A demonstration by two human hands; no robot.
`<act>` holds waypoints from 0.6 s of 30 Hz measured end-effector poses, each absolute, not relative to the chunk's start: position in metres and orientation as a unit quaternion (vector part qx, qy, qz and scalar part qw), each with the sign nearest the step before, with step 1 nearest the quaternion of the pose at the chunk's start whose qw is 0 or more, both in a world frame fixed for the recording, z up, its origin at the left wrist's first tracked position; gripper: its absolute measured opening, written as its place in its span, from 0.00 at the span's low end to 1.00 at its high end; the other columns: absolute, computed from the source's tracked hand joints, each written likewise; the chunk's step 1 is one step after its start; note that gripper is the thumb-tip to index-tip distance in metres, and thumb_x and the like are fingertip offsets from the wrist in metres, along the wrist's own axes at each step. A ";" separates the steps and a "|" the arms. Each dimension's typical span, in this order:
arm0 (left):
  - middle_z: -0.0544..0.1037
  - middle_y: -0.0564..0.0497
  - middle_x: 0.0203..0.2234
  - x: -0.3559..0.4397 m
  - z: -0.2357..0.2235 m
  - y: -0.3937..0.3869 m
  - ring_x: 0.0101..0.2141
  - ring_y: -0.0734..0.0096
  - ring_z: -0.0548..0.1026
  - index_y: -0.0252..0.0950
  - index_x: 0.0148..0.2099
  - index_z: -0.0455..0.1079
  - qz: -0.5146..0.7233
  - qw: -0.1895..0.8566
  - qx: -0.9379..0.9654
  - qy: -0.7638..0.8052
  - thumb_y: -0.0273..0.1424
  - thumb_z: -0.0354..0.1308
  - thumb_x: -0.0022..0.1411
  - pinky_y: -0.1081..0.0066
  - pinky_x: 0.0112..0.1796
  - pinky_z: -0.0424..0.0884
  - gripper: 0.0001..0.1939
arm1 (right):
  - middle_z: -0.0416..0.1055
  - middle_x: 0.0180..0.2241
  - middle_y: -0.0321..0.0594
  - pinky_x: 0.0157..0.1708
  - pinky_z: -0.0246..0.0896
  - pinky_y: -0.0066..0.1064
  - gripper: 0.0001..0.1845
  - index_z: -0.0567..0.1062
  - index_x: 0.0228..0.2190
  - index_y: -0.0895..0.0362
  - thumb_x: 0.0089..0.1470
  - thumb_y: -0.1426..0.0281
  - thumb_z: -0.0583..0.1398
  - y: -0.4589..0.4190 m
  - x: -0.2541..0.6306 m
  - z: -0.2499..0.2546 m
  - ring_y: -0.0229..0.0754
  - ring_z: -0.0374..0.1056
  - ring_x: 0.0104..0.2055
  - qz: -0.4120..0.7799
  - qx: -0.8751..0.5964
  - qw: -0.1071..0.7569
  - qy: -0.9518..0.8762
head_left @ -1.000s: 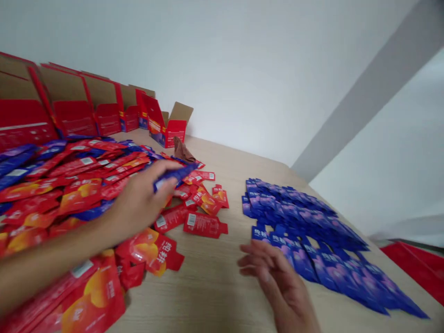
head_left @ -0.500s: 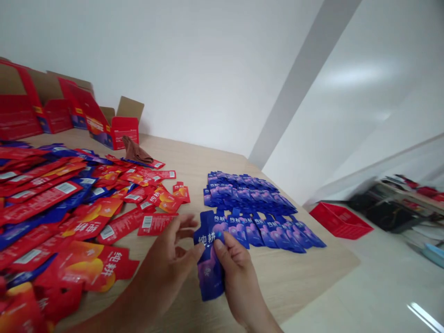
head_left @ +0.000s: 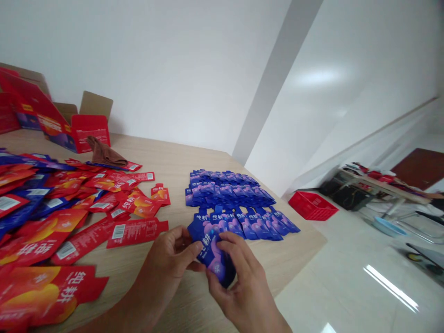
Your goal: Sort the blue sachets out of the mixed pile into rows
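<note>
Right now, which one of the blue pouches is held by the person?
The blue pouch gripped by the left hand and the right hand. The other blue pouches lie on the table, in overlapping rows or among red pouches.

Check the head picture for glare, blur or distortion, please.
Head view: fluorescent-like streaks glare off the glossy floor; head view: the right-hand white wall carries a soft bright patch; head view: print on the open red carton looks smeared; head view: the held blue-purple pouch is slightly soft.
</note>
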State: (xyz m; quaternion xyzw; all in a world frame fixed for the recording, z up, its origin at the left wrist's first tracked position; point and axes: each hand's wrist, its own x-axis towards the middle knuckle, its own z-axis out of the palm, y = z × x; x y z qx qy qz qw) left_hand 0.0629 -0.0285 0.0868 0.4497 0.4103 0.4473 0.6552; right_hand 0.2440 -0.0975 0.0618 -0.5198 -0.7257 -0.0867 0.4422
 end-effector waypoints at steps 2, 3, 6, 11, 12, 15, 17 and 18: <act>0.84 0.47 0.30 0.065 0.083 -0.029 0.29 0.59 0.83 0.37 0.36 0.78 0.446 0.658 0.464 0.392 0.44 0.77 0.44 0.66 0.28 0.80 0.21 | 0.82 0.54 0.49 0.57 0.79 0.42 0.15 0.78 0.50 0.52 0.62 0.65 0.66 -0.092 0.278 0.069 0.51 0.81 0.56 -0.117 -0.549 0.440 -0.701; 0.84 0.47 0.31 0.063 0.082 -0.029 0.29 0.59 0.83 0.37 0.37 0.78 0.442 0.654 0.478 0.385 0.44 0.76 0.46 0.65 0.28 0.80 0.20 | 0.83 0.52 0.48 0.57 0.79 0.44 0.14 0.79 0.49 0.52 0.63 0.62 0.66 -0.088 0.301 0.074 0.52 0.81 0.55 -0.129 -0.575 0.433 -0.682; 0.83 0.48 0.30 0.043 0.081 -0.034 0.29 0.62 0.81 0.38 0.36 0.79 0.415 0.632 0.530 0.383 0.42 0.73 0.51 0.67 0.30 0.77 0.15 | 0.84 0.48 0.51 0.52 0.77 0.45 0.19 0.81 0.47 0.55 0.60 0.56 0.65 -0.072 0.381 0.088 0.55 0.82 0.47 -0.129 -0.720 0.353 -0.583; 0.81 0.51 0.25 -0.008 0.069 -0.039 0.28 0.63 0.77 0.42 0.33 0.81 0.343 0.577 0.615 0.414 0.43 0.69 0.55 0.68 0.33 0.72 0.11 | 0.85 0.42 0.58 0.45 0.72 0.42 0.18 0.83 0.43 0.60 0.56 0.61 0.64 -0.048 0.472 0.088 0.59 0.82 0.44 -0.100 -0.846 0.195 -0.486; 0.81 0.51 0.25 -0.016 0.064 -0.040 0.28 0.62 0.77 0.43 0.33 0.81 0.335 0.558 0.630 0.424 0.45 0.68 0.56 0.67 0.33 0.72 0.12 | 0.85 0.39 0.57 0.43 0.71 0.41 0.16 0.83 0.41 0.59 0.55 0.61 0.64 -0.044 0.480 0.086 0.59 0.82 0.43 -0.094 -0.847 0.190 -0.487; 0.81 0.51 0.25 -0.033 0.054 -0.043 0.28 0.60 0.77 0.45 0.31 0.81 0.332 0.485 0.672 0.450 0.51 0.64 0.58 0.67 0.33 0.72 0.16 | 0.84 0.34 0.53 0.39 0.69 0.39 0.13 0.83 0.35 0.55 0.54 0.60 0.65 -0.035 0.489 0.079 0.58 0.82 0.39 -0.074 -0.848 0.173 -0.495; 0.81 0.51 0.24 -0.041 0.055 -0.050 0.28 0.58 0.78 0.46 0.31 0.81 0.307 0.448 0.706 0.454 0.51 0.61 0.59 0.67 0.33 0.73 0.16 | 0.84 0.32 0.52 0.38 0.69 0.40 0.13 0.82 0.32 0.53 0.52 0.57 0.65 -0.031 0.492 0.076 0.59 0.81 0.37 -0.061 -0.847 0.169 -0.501; 0.81 0.51 0.25 -0.045 0.059 -0.054 0.29 0.57 0.79 0.47 0.31 0.81 0.291 0.433 0.721 0.457 0.50 0.60 0.59 0.67 0.33 0.73 0.16 | 0.84 0.31 0.53 0.37 0.69 0.42 0.13 0.81 0.30 0.52 0.51 0.56 0.65 -0.029 0.494 0.074 0.60 0.81 0.36 -0.055 -0.846 0.167 -0.503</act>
